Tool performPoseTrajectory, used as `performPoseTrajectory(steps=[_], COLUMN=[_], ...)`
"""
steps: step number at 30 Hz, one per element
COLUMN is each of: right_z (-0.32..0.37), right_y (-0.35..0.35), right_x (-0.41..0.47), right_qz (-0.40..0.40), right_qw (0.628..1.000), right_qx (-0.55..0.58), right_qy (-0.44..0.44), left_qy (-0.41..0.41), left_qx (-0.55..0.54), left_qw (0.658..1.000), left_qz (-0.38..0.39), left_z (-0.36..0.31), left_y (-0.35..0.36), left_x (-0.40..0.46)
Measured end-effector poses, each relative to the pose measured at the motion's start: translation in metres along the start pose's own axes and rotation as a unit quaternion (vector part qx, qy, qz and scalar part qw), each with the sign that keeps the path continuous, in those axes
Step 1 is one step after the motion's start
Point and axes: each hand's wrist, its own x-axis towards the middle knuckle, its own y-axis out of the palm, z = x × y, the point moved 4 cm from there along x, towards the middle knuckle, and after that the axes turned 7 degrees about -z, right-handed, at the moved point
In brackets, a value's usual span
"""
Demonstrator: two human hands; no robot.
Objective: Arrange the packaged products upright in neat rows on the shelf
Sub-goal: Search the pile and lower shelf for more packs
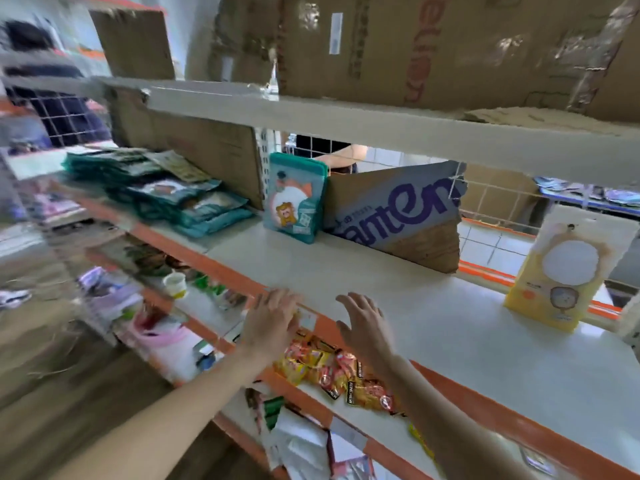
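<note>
Both my hands are empty right now, fingers spread wide. My left hand [273,318] hovers over the orange front lip of the shelf [398,306], and my right hand [363,323] is just beside it, palm down over the near edge of the white shelf board. I can't tell if either is actually touching the surface, the frame's pretty smeared.

On that shelf: a teal package [294,197] with a cartoon print stands upright at the far side, leaning against or right next to a torn piece of cardboard [398,216] with purple lettering. Far left there's a messy flat stack of teal packages [162,192], lying down, not upright. Way over on the right a yellow package [561,268] with a white circle on the front stands upright on its own, well apart from the teal one. The middle of the shelf between them is bare board.

Down on the next shelf, just below my hands, sits a heap of red and yellow sachets [332,372]. Further left on that level is a small white cup [176,284] plus blurry stuff I can't make out. Big cardboard boxes [433,46] sit on the shelf above.
</note>
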Motion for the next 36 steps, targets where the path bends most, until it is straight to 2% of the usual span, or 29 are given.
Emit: performPoseTrajectory(steps=[4, 11, 17, 23, 29, 36], right_z=[0.049, 0.107, 0.162, 0.222, 0.268, 0.308], right_y=[0.019, 0.052, 0.087, 0.126, 0.173, 0.211], right_x=[0.02, 0.072, 0.143, 0.213, 0.278, 0.339], right_qz=[0.017, 0.03, 0.006, -0.013, 0.011, 0.037], right_qw=[0.998, 0.994, 0.994, 0.991, 0.991, 0.988], right_qx=[0.045, 0.098, 0.101, 0.122, 0.127, 0.128], right_qy=[-0.04, -0.026, -0.032, -0.05, -0.043, -0.077], left_qy=[-0.056, -0.069, -0.067, -0.079, -0.082, -0.122], left_qx=[0.049, 0.102, 0.082, 0.085, 0.105, 0.116], left_qw=[0.997, 0.991, 0.991, 0.99, 0.988, 0.983], left_qz=[-0.021, -0.055, -0.081, -0.077, -0.082, -0.081], left_z=[0.056, 0.133, 0.226, 0.324, 0.394, 0.472], left_y=[-0.031, -0.061, -0.073, -0.08, -0.095, -0.107], left_x=[-0.011, -0.011, 0.029, 0.071, 0.086, 0.124])
